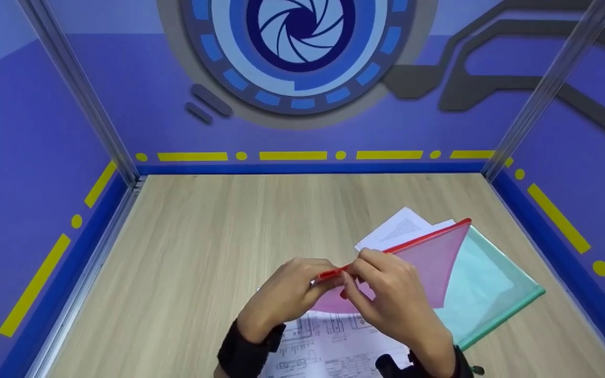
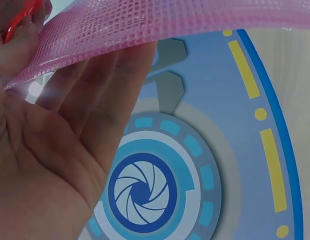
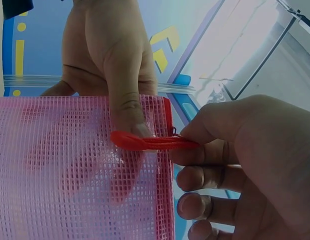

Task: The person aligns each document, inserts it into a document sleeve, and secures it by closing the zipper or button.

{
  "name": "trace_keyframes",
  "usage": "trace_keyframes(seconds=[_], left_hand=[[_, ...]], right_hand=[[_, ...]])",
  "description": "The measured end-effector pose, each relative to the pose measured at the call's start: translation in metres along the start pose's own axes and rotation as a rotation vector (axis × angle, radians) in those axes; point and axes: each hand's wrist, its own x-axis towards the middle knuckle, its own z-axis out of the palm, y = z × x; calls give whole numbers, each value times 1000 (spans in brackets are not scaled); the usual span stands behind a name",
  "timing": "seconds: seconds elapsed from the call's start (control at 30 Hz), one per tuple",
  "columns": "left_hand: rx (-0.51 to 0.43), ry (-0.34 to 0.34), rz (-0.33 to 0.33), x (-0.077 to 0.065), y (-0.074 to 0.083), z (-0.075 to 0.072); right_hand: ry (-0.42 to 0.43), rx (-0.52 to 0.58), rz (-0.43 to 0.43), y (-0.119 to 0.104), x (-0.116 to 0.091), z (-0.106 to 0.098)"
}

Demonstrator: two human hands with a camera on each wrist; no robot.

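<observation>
A pink mesh zipper pouch (image 1: 431,270) with a red zipper edge is held up at a slant over the table. My left hand (image 1: 287,291) grips its left end, thumb on the near face and the other fingers behind the mesh, as the right wrist view shows. Thumb and index finger of my right hand (image 1: 394,289) pinch the red cord pull (image 3: 145,142) at the zipper's end. Beneath the pouch lies a sheet with technical drawings (image 1: 329,354), partly hidden by both hands.
A green zipper pouch (image 1: 491,286) lies on the wooden table (image 1: 187,247) to the right, partly behind the pink one. White printed papers (image 1: 399,228) lie beyond the red zipper. Blue patterned walls (image 1: 302,131) enclose the table at the back and sides.
</observation>
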Motion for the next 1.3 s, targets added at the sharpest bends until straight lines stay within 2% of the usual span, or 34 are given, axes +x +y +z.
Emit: trace_keyframes(seconds=[0.23,0.43,0.77,1.03,1.3], left_hand=[[27,17,23,-2,-3,-3],[17,17,28,-1,-5,-3],[2,3,10,-2,-7,-8],[-13,-4,-19,-4,-9,-12],[-23,4,-30,-7,-11,-14]], right_hand=[[21,12,-54,1,3,2],[8,-4,-52,1,3,0],[-8,-34,-27,2,3,-1],[5,-14,-17,4,2,-1],[7,7,-65,3,3,2]])
